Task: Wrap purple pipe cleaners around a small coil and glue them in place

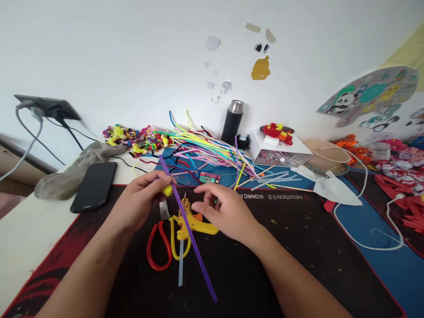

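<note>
My left hand [142, 196] pinches a long purple pipe cleaner [194, 236], which slants down across the mat toward me. A small fuzzy yellow piece [167, 191] shows at the same fingertips. To the right, my right hand [227, 212] has its thumb and forefinger apart, with a gap between them and the purple stem. A speck of green shows by its curled fingers; I cannot make out what it is. Beneath the hands lie a yellow glue gun [198, 226] with a clear glue stick [180, 263] and scissors [159, 249] with red and yellow handles.
Behind the hands lies a pile of coloured pipe cleaners [212, 148]. A black thermos [232, 121] and a white box [278, 150] stand by the wall. At left lies a phone [93, 186]; at right are a basket [326, 157] and a white cable [362, 248].
</note>
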Motion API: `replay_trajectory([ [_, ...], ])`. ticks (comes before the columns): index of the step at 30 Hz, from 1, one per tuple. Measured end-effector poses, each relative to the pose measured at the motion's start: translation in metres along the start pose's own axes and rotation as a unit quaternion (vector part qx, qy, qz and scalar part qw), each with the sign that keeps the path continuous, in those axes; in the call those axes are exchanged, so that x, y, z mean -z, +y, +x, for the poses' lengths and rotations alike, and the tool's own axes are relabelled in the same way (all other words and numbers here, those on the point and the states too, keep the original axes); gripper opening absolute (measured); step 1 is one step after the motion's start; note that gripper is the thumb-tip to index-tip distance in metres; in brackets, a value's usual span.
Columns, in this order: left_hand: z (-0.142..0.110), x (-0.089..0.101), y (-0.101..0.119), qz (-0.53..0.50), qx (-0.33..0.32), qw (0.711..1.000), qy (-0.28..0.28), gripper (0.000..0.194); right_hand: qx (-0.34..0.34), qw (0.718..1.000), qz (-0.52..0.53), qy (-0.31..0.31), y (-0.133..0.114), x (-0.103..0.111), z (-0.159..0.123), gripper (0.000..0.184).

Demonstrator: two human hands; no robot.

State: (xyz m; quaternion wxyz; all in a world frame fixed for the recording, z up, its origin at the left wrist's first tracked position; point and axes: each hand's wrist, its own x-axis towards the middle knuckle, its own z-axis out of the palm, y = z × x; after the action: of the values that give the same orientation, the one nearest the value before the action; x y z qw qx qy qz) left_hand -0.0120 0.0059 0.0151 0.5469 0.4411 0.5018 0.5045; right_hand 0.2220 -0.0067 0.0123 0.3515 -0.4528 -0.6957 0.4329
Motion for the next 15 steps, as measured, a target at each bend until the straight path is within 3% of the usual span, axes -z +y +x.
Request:
replay_trajectory([
  [3, 0.004, 0.006, 0.007, -0.019, -0.012, 1.000, 0.015, 0.031, 0.027, 0.979, -0.192, -0.058, -0.002, 0.004, -0.004, 0.049],
  [6, 0.005, 0.011, 0.010, -0.015, -0.021, 0.999, 0.021, 0.028, 0.028, 0.944, -0.302, -0.127, -0.001, 0.004, -0.008, 0.064],
  [11, 0.007, 0.016, 0.011, -0.005, -0.033, 0.999, 0.038, 0.024, 0.025, 0.909, -0.372, -0.188, 0.003, -0.001, -0.013, 0.073],
  [15, 0.007, 0.014, 0.010, -0.007, -0.032, 0.999, 0.036, 0.024, 0.042, 0.897, -0.390, -0.205, 0.005, -0.006, -0.013, 0.059],
])
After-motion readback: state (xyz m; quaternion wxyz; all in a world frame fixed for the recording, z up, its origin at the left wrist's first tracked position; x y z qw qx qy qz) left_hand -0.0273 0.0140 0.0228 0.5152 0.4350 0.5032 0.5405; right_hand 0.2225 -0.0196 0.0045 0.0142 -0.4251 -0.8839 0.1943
